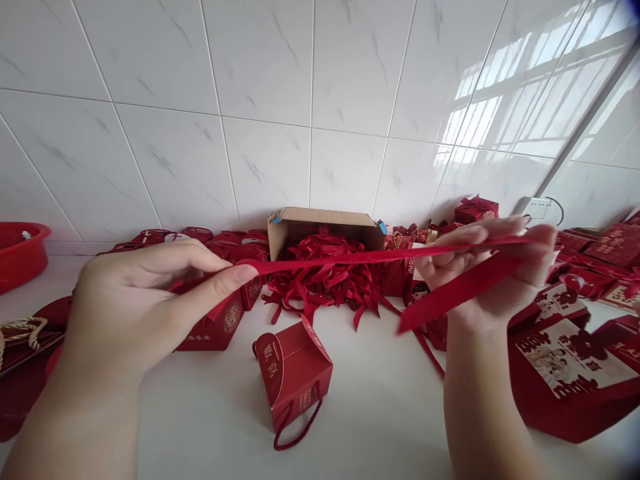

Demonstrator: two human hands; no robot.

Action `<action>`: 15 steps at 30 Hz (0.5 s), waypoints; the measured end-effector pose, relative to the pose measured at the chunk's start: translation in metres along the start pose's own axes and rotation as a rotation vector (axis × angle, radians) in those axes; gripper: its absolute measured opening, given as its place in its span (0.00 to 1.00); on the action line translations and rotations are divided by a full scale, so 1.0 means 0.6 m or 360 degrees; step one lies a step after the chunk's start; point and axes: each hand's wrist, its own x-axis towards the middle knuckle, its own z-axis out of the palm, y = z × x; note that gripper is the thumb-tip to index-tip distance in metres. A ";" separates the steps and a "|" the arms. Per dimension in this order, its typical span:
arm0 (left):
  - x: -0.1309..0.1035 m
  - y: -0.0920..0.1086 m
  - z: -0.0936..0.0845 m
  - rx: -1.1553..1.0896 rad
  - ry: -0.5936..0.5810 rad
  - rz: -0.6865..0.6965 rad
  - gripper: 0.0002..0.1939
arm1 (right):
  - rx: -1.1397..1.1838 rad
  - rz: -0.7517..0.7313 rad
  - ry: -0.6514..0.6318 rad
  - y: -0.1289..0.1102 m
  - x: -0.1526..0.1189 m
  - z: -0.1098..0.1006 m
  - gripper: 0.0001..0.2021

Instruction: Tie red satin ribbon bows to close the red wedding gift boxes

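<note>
A red ribbon [340, 259] stretches nearly level between my two hands above the table. My left hand [150, 293] pinches one end between thumb and fingertips. The other part passes around my right hand [485, 273], which is turned palm up, and a loose tail hangs down in front of the wrist. Below the ribbon, a small red gift box [297, 370] with gold characters sits tilted towards me on the white table. Its dark red cord handle [300, 433] lies at the front.
Behind, an open cardboard box [320, 215] spills a heap of red ribbons [325, 283] onto the table. More red boxes stand left and right, including one with a picture card [570, 357]. A red basin [23, 257] is at the far left. A tiled wall [265, 87] rises behind.
</note>
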 end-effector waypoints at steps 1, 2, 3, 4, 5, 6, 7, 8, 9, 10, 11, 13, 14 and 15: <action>0.001 0.006 0.000 -0.0013 -0.0017 0.0052 0.06 | 0.0081 -0.0029 0.0117 -0.001 0.000 0.001 0.12; 0.001 0.012 -0.002 -0.0028 -0.0045 0.0105 0.07 | 0.0250 -0.0037 0.0220 -0.002 0.000 0.003 0.10; 0.002 0.016 -0.004 -0.0037 -0.0091 0.0148 0.07 | 0.0511 -0.0033 0.0314 -0.005 0.000 0.007 0.09; 0.002 0.019 -0.007 -0.0036 -0.0165 0.0164 0.08 | 0.0847 -0.0037 0.0396 -0.008 0.001 0.010 0.10; 0.002 0.020 -0.011 -0.0031 -0.0259 0.0169 0.09 | 0.1221 -0.0057 0.0459 -0.011 0.003 0.014 0.15; 0.002 0.021 -0.015 -0.0033 -0.0381 0.0173 0.10 | 0.1585 -0.0101 0.0496 -0.015 0.005 0.017 0.20; 0.002 0.021 -0.018 -0.0053 -0.0536 0.0184 0.11 | 0.1890 -0.0149 0.0513 -0.019 0.008 0.019 0.24; 0.002 0.021 -0.020 -0.0089 -0.0716 0.0197 0.11 | 0.2119 -0.0191 0.0516 -0.022 0.010 0.020 0.27; 0.002 0.021 -0.021 -0.0141 -0.0920 0.0213 0.10 | 0.2257 -0.0238 0.0519 -0.025 0.013 0.021 0.29; 0.000 0.022 -0.020 -0.0193 -0.1127 0.0225 0.10 | 0.2294 -0.0281 0.0541 -0.027 0.016 0.020 0.30; -0.002 0.024 -0.018 -0.0233 -0.1319 0.0230 0.09 | 0.2228 -0.0326 0.0586 -0.027 0.019 0.018 0.32; -0.008 0.032 -0.011 -0.0248 -0.1629 0.0209 0.09 | 0.1829 -0.0451 0.0718 -0.025 0.023 0.011 0.34; -0.014 0.038 -0.006 -0.0226 -0.1736 0.0200 0.10 | 0.1548 -0.0501 0.0787 -0.022 0.025 0.006 0.35; -0.020 0.044 -0.002 -0.0203 -0.1825 0.0207 0.10 | 0.1244 -0.0537 0.0853 -0.017 0.027 0.000 0.35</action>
